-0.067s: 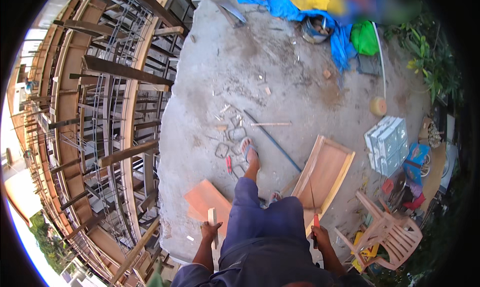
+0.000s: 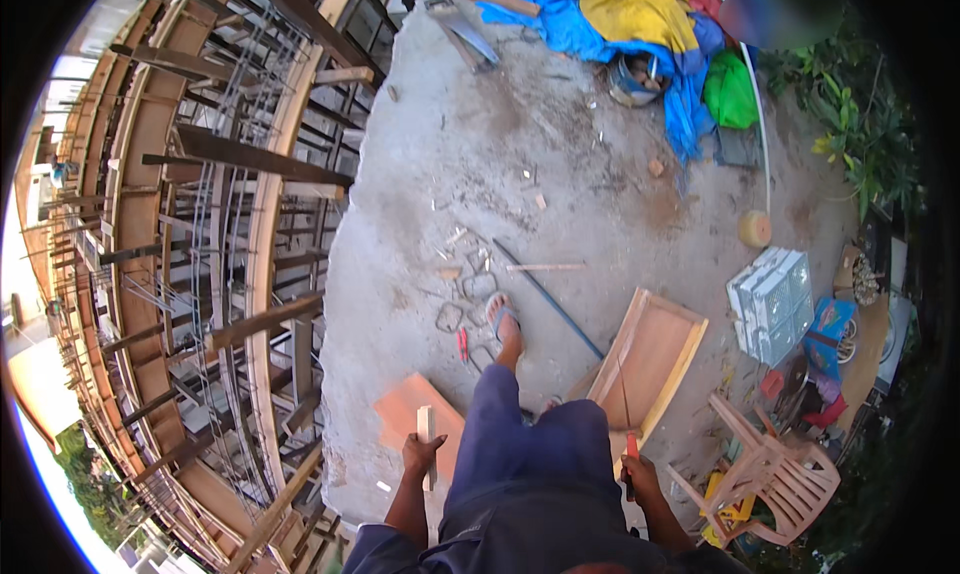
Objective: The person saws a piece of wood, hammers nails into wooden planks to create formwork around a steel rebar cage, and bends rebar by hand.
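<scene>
While our left hand (image 2: 424, 456) gripped a wood piece (image 2: 425, 423) at seven o'clock and our right hand (image 2: 642, 476) clutched a red-handled tool (image 2: 631, 443) at five, we risked stumbling if our foot (image 2: 501, 319) rolled on that pole (image 2: 549, 298)!

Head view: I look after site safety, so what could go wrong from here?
The sandalled left foot stands close to bent metal loops, which might snag or scratch it. The red-handled tool in the right hand appears near the right knee; a slip could hurt it. No rail shows along the concrete slab's left edge, so a misstep there might mean a fall.
</scene>
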A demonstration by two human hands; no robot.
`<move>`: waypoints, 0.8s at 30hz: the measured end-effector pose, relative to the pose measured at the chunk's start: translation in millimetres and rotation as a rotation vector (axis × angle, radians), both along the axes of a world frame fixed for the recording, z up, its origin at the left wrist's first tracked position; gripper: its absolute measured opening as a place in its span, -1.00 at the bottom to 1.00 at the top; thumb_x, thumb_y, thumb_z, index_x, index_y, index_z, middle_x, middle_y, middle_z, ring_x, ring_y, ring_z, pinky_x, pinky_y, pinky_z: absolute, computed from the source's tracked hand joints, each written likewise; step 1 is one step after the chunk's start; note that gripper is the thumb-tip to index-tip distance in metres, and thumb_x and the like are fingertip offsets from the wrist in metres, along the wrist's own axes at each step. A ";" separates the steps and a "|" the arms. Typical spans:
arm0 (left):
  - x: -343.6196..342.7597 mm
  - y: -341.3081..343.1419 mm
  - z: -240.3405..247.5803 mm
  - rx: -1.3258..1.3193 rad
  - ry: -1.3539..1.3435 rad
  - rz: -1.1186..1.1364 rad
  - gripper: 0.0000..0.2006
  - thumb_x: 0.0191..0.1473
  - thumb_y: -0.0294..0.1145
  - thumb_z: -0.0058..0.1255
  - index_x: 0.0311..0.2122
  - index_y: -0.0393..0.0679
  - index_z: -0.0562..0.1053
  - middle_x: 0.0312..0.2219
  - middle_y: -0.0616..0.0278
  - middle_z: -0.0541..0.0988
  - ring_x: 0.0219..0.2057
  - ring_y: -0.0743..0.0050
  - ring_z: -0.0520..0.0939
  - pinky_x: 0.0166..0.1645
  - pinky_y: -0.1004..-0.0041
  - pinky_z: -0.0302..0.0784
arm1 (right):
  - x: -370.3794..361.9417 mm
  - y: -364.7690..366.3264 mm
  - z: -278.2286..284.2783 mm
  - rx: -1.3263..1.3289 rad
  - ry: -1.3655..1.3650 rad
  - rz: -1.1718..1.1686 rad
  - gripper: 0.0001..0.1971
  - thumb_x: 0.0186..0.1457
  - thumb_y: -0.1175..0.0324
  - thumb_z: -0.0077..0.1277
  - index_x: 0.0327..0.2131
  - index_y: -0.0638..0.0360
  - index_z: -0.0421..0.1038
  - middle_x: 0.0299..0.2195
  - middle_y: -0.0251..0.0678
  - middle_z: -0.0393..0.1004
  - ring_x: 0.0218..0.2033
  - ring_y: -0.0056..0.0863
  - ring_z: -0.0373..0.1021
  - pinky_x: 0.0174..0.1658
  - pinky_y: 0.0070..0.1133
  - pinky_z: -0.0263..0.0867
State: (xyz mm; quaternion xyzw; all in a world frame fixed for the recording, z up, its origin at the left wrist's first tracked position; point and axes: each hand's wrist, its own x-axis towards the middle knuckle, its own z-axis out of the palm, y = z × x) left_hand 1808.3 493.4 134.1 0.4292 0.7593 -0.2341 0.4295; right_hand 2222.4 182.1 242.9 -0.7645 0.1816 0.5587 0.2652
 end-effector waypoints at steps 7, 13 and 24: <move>99.6 197.1 54.6 0.353 -0.447 0.052 -0.49 -0.07 -0.13 0.45 -0.20 -0.31 0.45 -0.47 0.22 0.57 -0.46 0.48 0.57 -0.36 0.41 0.52 | 43.1 152.5 17.8 0.096 -0.028 0.075 -0.72 0.16 0.17 0.08 -0.48 0.15 0.38 -0.61 -0.42 0.35 -0.59 -0.60 0.28 -0.49 -0.57 0.18; 122.2 254.0 86.0 0.303 -0.483 0.160 -0.43 -0.10 -0.06 0.43 -0.19 -0.36 0.47 -0.41 0.11 0.59 -0.40 0.39 0.59 -0.28 0.34 0.54 | 82.2 240.6 30.5 0.107 -0.075 0.238 -0.74 0.16 0.20 0.06 -0.41 0.24 0.44 -0.56 -0.44 0.37 -0.55 -0.61 0.28 -0.46 -0.57 0.17; 189.2 380.6 133.4 0.163 -0.361 0.261 -0.40 -0.08 -0.01 0.44 -0.19 -0.38 0.46 -0.51 0.19 0.56 -0.52 0.45 0.57 -0.40 0.39 0.53 | 173.2 358.6 -14.6 -0.151 0.153 0.331 -0.62 0.11 0.09 0.09 -0.41 0.31 0.52 -0.56 -0.30 0.48 -0.54 -0.47 0.40 -0.41 -0.46 0.29</move>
